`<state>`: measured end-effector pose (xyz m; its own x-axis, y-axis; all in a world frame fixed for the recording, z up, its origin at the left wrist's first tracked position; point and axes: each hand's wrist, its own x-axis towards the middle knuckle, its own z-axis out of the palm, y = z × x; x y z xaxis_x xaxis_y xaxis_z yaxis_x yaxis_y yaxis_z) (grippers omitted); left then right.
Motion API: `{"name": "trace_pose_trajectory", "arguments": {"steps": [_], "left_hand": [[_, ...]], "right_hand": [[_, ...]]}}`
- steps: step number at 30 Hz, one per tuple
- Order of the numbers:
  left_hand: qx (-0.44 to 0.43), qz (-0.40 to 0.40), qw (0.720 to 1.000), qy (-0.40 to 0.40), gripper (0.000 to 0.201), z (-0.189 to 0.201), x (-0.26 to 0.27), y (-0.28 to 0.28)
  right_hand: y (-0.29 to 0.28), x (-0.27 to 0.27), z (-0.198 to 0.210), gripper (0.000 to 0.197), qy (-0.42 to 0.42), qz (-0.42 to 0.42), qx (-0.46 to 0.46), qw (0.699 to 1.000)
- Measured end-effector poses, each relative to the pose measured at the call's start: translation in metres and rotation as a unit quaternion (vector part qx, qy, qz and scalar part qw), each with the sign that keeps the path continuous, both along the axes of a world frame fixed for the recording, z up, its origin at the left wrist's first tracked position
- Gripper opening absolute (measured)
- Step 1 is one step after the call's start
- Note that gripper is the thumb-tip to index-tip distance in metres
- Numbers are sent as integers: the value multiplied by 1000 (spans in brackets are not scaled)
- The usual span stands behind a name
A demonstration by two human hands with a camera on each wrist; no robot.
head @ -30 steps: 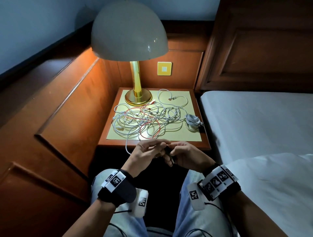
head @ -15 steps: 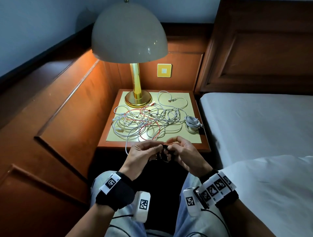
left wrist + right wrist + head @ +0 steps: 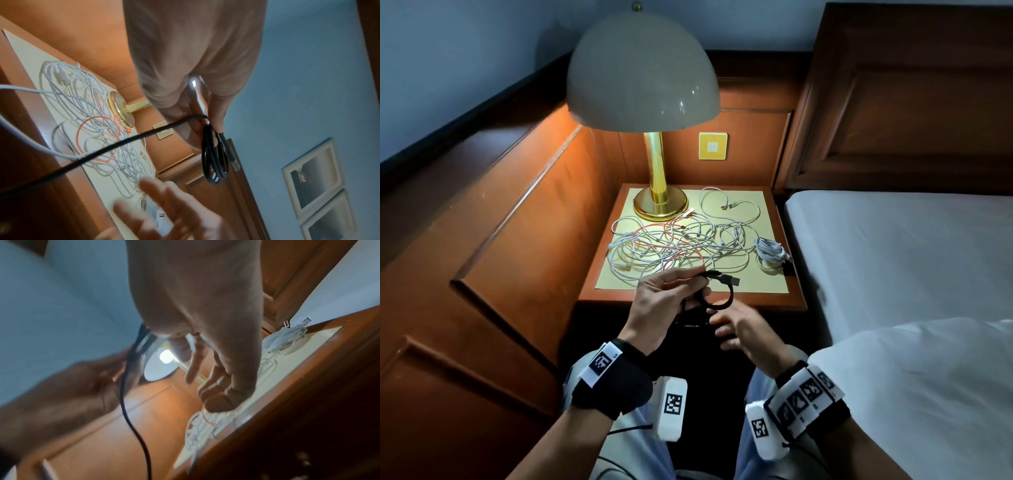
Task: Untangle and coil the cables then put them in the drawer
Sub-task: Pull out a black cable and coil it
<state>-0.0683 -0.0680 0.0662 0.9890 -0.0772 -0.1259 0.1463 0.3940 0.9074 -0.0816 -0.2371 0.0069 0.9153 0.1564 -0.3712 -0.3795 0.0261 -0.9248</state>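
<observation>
Left hand (image 3: 664,301) grip pinches black cable (image 3: 719,287), now raised | right hand (image 3: 743,329) let go, loose

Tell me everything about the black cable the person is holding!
The black cable is thin, smooth and rubbery looking. Part of it is wound into a few small loops, which the left hand pinches together in the air, in front of the nightstand. A plug with a metal tip sticks out to the right of the fingers. One loose length trails down from the loops toward the lap. The right hand is open just below the loops, not gripping the cable.
</observation>
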Motion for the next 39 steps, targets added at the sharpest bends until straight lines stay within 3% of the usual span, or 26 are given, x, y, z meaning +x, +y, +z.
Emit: {"name": "trace_pose_trajectory", "arguments": {"steps": [2, 5, 10, 13, 19, 22, 26, 29, 30, 33, 35, 39], "left_hand": [[-2, 2, 1000, -7, 25, 6, 1, 0], [-11, 0, 1000, -14, 28, 13, 2, 0], [-29, 4, 1000, -10, 29, 19, 5, 2], [-16, 8, 1000, -11, 28, 17, 4, 5], [28, 28, 999, -7, 22, 11, 5, 11], [45, 34, 998, 1, 20, 8, 6, 15], [62, 30, 998, 6, 23, 2, 7, 21], [57, 20, 998, 14, 23, -2, 6, 23], [54, 18, 998, 18, 23, -3, 6, 24], [52, 10, 998, 29, 22, -8, 5, 25], [51, 6, 998, 35, 21, -10, 4, 25], [33, 6, 998, 44, 25, -16, 4, 23]], "right_hand": [[8, -11, -14, 26, -1, 101, -42, 994], [22, -21, -19, 43, -33, 188, -57, 980], [34, -24, -26, 27, -115, 215, -83, 966], [33, -23, -32, 16, -119, 180, -59, 975], [16, -9, -43, 17, -36, 81, -68, 994], [7, -3, -37, 26, 8, -13, 38, 999], [-1, 6, -34, 20, 7, -164, 164, 973], [-7, 13, -31, 4, -9, -247, 223, 943], [-8, 14, -28, 10, -9, -268, 240, 933], [-12, 17, -18, 29, -4, -291, 280, 915], [-12, 16, -14, 35, 4, -280, 278, 919], [-7, 11, -6, 21, 18, -238, 258, 936]]}}
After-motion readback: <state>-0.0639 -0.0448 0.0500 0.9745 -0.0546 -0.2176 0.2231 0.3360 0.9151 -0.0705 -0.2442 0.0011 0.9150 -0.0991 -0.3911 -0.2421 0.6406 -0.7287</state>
